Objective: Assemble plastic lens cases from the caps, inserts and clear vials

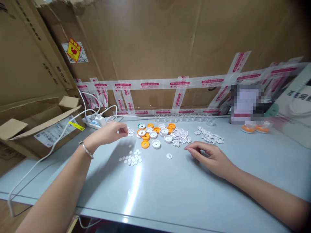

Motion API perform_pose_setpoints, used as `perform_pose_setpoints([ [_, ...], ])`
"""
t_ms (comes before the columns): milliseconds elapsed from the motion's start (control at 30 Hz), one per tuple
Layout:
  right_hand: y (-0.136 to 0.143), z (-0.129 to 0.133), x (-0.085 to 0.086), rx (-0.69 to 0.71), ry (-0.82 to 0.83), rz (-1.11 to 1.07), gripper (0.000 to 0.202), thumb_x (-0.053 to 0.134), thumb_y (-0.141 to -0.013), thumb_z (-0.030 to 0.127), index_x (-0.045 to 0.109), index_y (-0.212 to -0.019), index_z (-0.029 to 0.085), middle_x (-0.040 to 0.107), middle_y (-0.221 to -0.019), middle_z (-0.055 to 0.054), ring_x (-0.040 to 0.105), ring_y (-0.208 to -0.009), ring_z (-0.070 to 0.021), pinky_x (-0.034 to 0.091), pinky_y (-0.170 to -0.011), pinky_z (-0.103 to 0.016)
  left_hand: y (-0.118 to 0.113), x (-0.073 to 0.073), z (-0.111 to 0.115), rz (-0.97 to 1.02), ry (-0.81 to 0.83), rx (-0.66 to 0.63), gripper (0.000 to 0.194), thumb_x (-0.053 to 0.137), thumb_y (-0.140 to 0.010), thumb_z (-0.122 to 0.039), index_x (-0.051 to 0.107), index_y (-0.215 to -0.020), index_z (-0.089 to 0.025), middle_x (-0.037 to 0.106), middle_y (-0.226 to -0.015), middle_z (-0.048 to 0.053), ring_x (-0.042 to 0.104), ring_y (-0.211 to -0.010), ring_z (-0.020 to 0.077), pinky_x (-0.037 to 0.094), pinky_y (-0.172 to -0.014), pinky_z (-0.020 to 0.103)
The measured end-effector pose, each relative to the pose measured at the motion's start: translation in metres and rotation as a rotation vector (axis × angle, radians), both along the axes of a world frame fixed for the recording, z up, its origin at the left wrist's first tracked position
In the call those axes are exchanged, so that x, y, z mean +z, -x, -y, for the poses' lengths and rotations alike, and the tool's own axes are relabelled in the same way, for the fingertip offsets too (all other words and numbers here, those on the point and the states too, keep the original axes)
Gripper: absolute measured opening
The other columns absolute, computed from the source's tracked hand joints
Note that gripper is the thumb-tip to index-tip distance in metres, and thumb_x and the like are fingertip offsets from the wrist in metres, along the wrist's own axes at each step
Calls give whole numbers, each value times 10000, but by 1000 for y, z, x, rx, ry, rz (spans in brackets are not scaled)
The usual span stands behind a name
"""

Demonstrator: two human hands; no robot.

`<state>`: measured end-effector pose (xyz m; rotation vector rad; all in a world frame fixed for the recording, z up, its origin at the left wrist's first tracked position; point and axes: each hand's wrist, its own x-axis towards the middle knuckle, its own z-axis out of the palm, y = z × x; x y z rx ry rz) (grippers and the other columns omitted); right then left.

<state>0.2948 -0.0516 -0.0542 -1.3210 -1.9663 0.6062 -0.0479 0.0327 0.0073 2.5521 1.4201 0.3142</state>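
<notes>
My left hand point(110, 132) is at the left of the parts, thumb and fingertips closed in a pinch beside a small pile of white pieces point(130, 132). What lies between its fingertips, if anything, is hidden. My right hand point(210, 157) hovers low over the table at the right, fingers loosely bent, thumb slightly apart, no object visible in it. Nearest to it are flat white openwork pieces point(181, 136) and one small white round piece point(169, 156). Between the hands lie white rings point(155, 144) and orange rings point(145, 144). Small white discs point(133, 159) lie scattered nearer me.
A row of clear round cups point(184, 117) lines the back edge. More white openwork pieces point(210, 136) lie to the right. An open cardboard box point(46, 126), a power strip point(93, 122) and white cable are left. Orange-based clear containers point(255, 128) stand right, before a blurred-out object point(245, 105).
</notes>
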Motion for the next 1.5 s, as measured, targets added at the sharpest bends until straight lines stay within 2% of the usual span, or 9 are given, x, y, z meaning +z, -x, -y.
perform_pose_setpoints([
  [133,-1,-1,-1,-5,2,14,251,474,-833,403,643,-825,218,676,-797,-35,587,-638,-156,465,-573,-265,-13,-17,1,-62,121,-102,144,539,-750,-258,640,-819,-183,650,-811,36,587,-717,151,431,-643,233],
  [233,-1,-1,-2,-3,19,22,259,467,-839,409,639,-829,215,666,-766,-31,573,-617,-150,461,-566,-262,-32,-25,9,20,48,-154,169,541,-776,-295,629,-863,-180,632,-841,46,575,-748,158,437,-676,248],
  [367,-1,-1,-2,17,48,30,266,461,-843,410,635,-822,210,656,-757,-29,564,-620,-147,451,-560,-253,-46,-31,17,57,52,-248,141,532,-803,-268,623,-880,-194,620,-869,37,566,-757,148,433,-674,240],
  [600,0,-2,-1,22,54,32,265,466,-840,412,639,-819,212,657,-776,-29,562,-638,-150,443,-578,-255,-46,-32,18,-39,10,-266,153,458,-823,-125,600,-803,-180,618,-840,36,559,-765,148,420,-687,242],
  [767,1,-1,0,19,68,15,264,463,-846,404,635,-823,204,652,-785,-33,554,-638,-144,438,-577,-250,-65,-26,35,70,-183,-388,177,421,-859,-118,590,-840,-169,603,-832,42,547,-791,147,395,-706,250],
  [833,2,-1,1,30,72,14,262,461,-849,397,633,-823,201,652,-782,-32,552,-641,-142,434,-581,-250,-80,-31,41,115,-292,-467,186,407,-880,-133,589,-860,-170,605,-849,41,536,-798,144,377,-712,256],
  [967,2,0,2,60,69,14,253,456,-856,379,636,-828,204,650,-769,-19,555,-650,-135,428,-596,-246,-102,-52,40,50,-464,-591,223,397,-859,-66,579,-882,-193,601,-837,8,485,-721,129,326,-666,260],
  [1167,3,0,-1,110,87,18,232,455,-866,355,632,-847,206,652,-821,-19,568,-715,-136,427,-639,-244,-103,-71,32,13,-413,-603,203,411,-861,-66,556,-890,-205,587,-843,-15,469,-716,119,297,-656,259],
  [1500,4,-2,-8,152,120,40,213,463,-867,350,623,-846,212,635,-817,-14,552,-713,-129,410,-633,-239,-101,-73,26,26,-324,-593,216,422,-857,-66,588,-886,-201,602,-852,-3,486,-719,114,323,-678,255],
])
